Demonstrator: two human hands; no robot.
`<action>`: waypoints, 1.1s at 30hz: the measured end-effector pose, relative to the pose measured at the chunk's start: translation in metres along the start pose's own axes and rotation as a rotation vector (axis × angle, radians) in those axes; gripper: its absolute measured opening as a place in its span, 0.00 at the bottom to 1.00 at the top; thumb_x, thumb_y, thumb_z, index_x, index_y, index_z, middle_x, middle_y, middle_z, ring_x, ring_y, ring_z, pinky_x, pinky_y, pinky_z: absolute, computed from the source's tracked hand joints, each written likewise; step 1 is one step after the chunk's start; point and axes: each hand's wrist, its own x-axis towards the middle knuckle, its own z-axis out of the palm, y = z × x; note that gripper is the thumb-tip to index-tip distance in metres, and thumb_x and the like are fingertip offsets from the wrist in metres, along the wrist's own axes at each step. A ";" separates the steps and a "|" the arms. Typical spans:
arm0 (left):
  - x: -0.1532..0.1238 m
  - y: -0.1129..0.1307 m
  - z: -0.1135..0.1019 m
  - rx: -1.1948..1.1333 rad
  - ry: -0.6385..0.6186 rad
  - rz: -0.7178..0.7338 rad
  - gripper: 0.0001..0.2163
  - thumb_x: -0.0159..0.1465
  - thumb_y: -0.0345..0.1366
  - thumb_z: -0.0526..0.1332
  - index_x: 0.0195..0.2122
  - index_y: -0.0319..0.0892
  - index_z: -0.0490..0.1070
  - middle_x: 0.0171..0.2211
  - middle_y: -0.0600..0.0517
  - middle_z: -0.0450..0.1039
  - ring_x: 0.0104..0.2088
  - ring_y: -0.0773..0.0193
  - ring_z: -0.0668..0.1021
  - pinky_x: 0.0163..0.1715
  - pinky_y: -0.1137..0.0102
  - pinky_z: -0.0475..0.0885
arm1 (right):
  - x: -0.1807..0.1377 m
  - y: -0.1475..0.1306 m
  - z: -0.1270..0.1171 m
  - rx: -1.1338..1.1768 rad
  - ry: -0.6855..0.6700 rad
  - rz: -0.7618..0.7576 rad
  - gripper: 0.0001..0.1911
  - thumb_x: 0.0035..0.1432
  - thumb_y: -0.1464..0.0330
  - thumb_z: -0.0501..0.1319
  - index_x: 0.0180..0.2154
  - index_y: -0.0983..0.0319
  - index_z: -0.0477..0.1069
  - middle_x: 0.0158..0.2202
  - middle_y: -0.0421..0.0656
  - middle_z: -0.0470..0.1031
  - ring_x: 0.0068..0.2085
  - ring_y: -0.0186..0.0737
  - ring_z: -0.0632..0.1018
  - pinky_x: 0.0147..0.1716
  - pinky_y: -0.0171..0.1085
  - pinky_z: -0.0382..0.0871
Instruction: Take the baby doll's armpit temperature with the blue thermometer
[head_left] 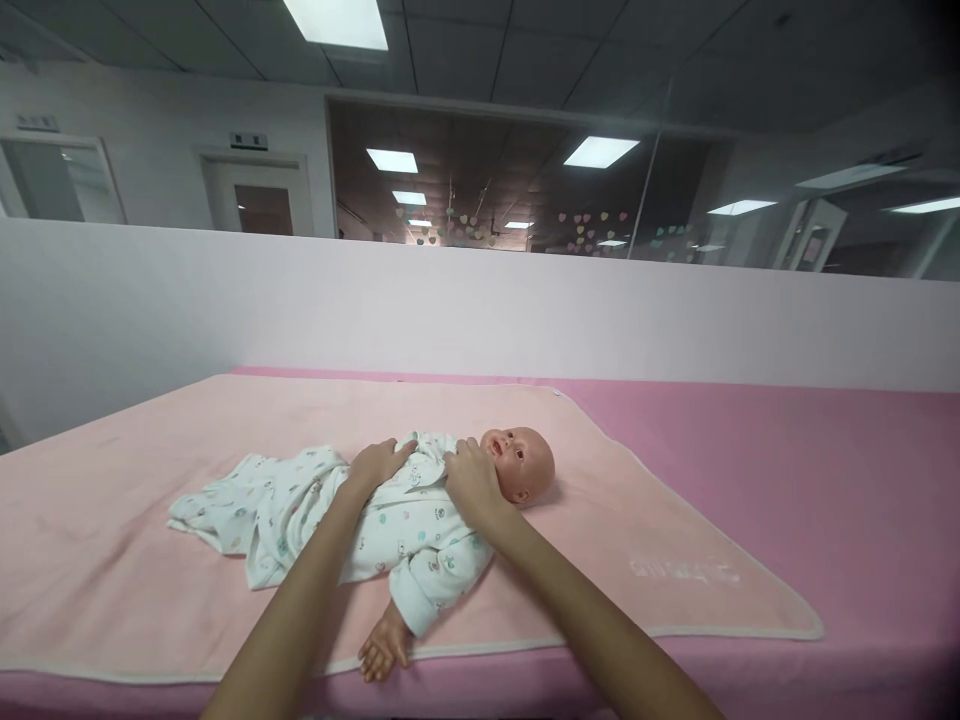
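A baby doll (529, 462) lies on its back, head to the right, dressed in a white patterned shirt (390, 530) and matching pants (289, 490). My right hand (472, 485) has its fingers curled on the shirt's front near the neck. Lower on the chest, my left hand (379, 463) rests against the shirt front and appears to pinch its edge; the fingertips are partly hidden. One doll hand (386, 645) sticks out of the near sleeve, palm up. The far arm is hidden.
Beneath the doll spreads a peach blanket (675, 530) with a pale border, over a pink padded surface (862, 480). A low white wall (480, 310) runs along the back. Behind it are a door (259, 195) and glass panels with heart stickers.
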 end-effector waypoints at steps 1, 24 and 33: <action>-0.001 -0.001 0.000 0.000 0.001 -0.004 0.34 0.52 0.61 0.37 0.41 0.39 0.68 0.42 0.37 0.70 0.43 0.46 0.71 0.38 0.60 0.63 | -0.009 0.004 0.000 -0.007 0.045 -0.051 0.10 0.49 0.78 0.51 0.28 0.65 0.70 0.33 0.48 0.70 0.39 0.42 0.67 0.37 0.38 0.59; -0.007 0.002 -0.004 -0.057 -0.015 0.022 0.33 0.53 0.60 0.36 0.41 0.40 0.66 0.40 0.39 0.71 0.41 0.47 0.72 0.36 0.60 0.64 | -0.011 0.154 0.021 1.745 -0.101 0.478 0.13 0.45 0.62 0.58 0.31 0.64 0.70 0.35 0.42 0.74 0.39 0.40 0.74 0.45 0.38 0.64; -0.005 -0.002 -0.002 -0.055 0.002 0.032 0.32 0.52 0.61 0.36 0.41 0.42 0.65 0.39 0.42 0.72 0.40 0.49 0.73 0.34 0.63 0.65 | -0.018 0.154 0.009 1.690 -0.122 0.363 0.20 0.46 0.64 0.57 0.45 0.55 0.66 0.53 0.39 0.62 0.53 0.41 0.64 0.53 0.41 0.57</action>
